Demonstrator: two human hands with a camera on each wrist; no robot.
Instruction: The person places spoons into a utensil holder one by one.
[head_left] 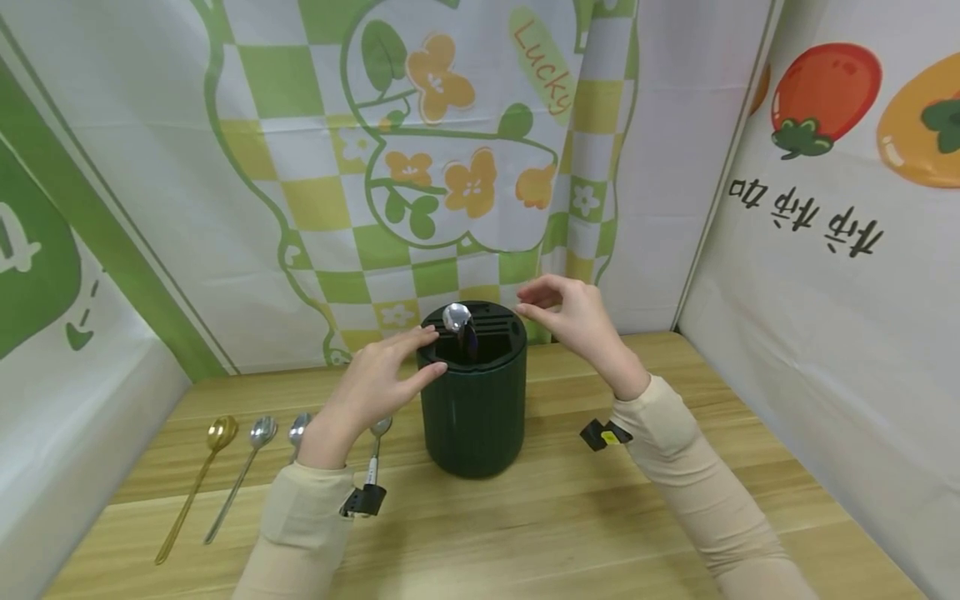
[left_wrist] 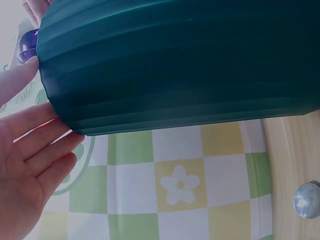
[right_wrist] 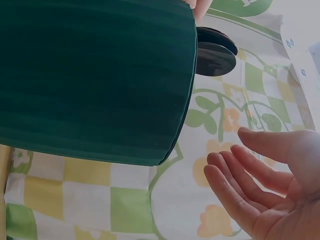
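A dark green ribbed utensil holder [head_left: 474, 417] with a black slotted top stands upright on the table. Out of its front opening rises a shiny spoon [head_left: 456, 317], bowl up, with a second, darker bowl close behind it in the right wrist view. My left hand [head_left: 378, 379] touches the holder's left rim with extended fingers and thumb. Across from it, my right hand [head_left: 573, 317] hovers just off the right rim, fingers loosely bent and nothing in them. In the right wrist view a gap separates those fingertips [right_wrist: 212, 160] from the holder.
Several spoons lie left of the holder: a gold spoon [head_left: 222, 433], a silver spoon [head_left: 262, 431], another partly behind my left wrist [head_left: 299, 425], and one with a white label [head_left: 381, 427]. A checked curtain [head_left: 420, 275] hangs behind the wooden table [head_left: 510, 542].
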